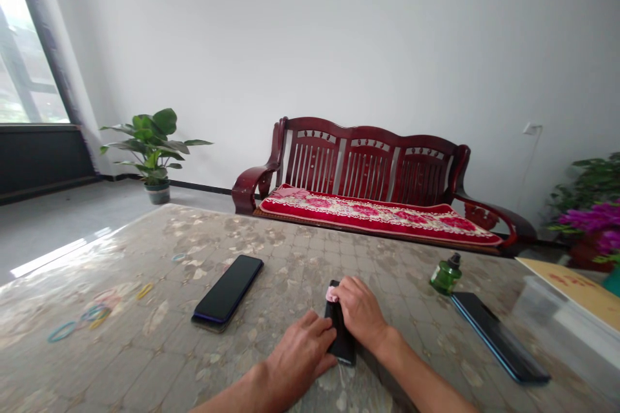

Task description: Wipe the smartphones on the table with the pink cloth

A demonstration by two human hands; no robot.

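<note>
A black phone (345, 343) lies on the patterned table in front of me. My left hand (301, 347) grips its left side, fingers over the edge and thumb near the lower end. In my right hand (361, 311) a small pink cloth (331, 294) is pinched and pressed on the phone's far end. Part of the phone's upper right side is hidden by that hand. Left of my hands rests another dark phone (230, 290) with a blue edge. On the right lies a third phone (498, 335), and beside it stands a green bottle (445, 276) with a black top.
Coloured rubber bands (62, 332) are scattered on the table (159, 374) at left. A clear box (562, 316) with a yellowish sheet (571, 281) on it is at the right edge. Beyond the table are a wooden bench (368, 168) and a potted plant (157, 190).
</note>
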